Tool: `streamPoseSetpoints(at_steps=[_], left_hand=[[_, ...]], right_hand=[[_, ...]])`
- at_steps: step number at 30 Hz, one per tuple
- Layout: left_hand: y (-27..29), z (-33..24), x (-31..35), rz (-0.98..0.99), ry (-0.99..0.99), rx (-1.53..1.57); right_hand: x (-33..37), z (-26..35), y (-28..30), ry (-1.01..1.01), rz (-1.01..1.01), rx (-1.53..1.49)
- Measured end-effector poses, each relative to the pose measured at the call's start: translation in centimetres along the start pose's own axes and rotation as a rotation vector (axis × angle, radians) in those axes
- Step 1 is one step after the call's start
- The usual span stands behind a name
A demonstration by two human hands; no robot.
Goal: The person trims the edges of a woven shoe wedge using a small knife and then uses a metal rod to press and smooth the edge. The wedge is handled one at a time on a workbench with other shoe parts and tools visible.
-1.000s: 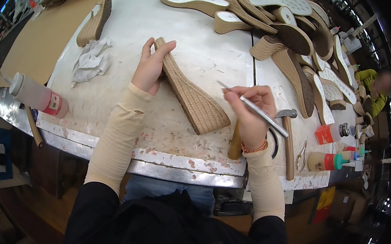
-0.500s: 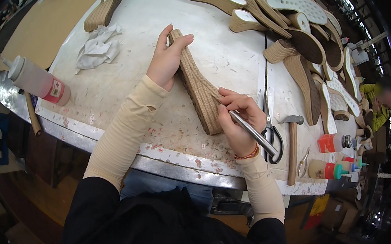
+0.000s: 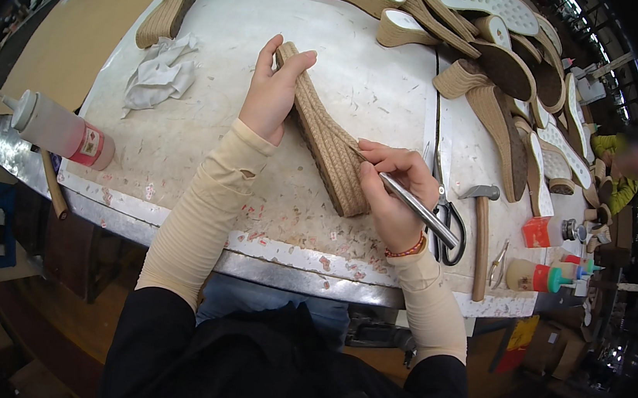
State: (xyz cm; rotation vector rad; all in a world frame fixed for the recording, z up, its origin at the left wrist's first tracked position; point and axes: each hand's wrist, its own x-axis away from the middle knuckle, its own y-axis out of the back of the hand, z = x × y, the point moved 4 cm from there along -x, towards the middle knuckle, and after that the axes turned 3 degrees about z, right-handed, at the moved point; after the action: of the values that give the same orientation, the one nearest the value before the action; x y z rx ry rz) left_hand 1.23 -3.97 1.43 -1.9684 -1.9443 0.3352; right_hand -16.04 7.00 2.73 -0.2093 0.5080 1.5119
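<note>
A wedge shoe sole [image 3: 328, 153] wrapped in tan braided rope stands slanted over the table in front of me. My left hand [image 3: 271, 97] grips its thin far end, thumb on one side and fingers on the other. My right hand [image 3: 400, 188] is closed round a shiny metal rod-shaped tool [image 3: 422, 212], with its fingertips at the upper edge of the sole's thick heel end. The tool's working tip is hidden by the fingers. Just beyond my right hand lie black-handled scissors [image 3: 449, 232] and a hammer [image 3: 480, 239] with a wooden handle.
More wedge soles [image 3: 496, 70] are heaped at the far right. One single sole [image 3: 171, 5] and a crumpled white cloth [image 3: 162, 78] lie at the far left. A squeeze bottle [image 3: 69, 130] is near the left edge; small bottles [image 3: 536, 276] and tweezers [image 3: 498, 264] are at the right.
My right hand and the metal tool have shifted slightly right, along with the heel end of the sole. My left hand keeps its hold on the thin end.
</note>
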Motion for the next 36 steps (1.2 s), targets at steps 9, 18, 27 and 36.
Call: streamPoseSetpoints(at_steps=[9,18,27,36], left_hand=[[0.0,0.0,0.0,0.005,0.0,0.02],[0.5,0.2,-0.5,0.004,0.031,0.017],[0.9,-0.3,-0.7,0.007,0.024,0.015],[1.5,-0.9,-0.7,-0.016,0.028,-0.01]], right_hand=[[-0.1,0.3,0.0,-0.053,0.01,-0.053],[-1.2,-1.1,3.4,-0.136,-0.211,-0.373],[-1.9,-2.5,7.5,-0.154,-0.389,-0.337],[-1.8,-2.0,6.1,-0.158,-0.211,-0.23]])
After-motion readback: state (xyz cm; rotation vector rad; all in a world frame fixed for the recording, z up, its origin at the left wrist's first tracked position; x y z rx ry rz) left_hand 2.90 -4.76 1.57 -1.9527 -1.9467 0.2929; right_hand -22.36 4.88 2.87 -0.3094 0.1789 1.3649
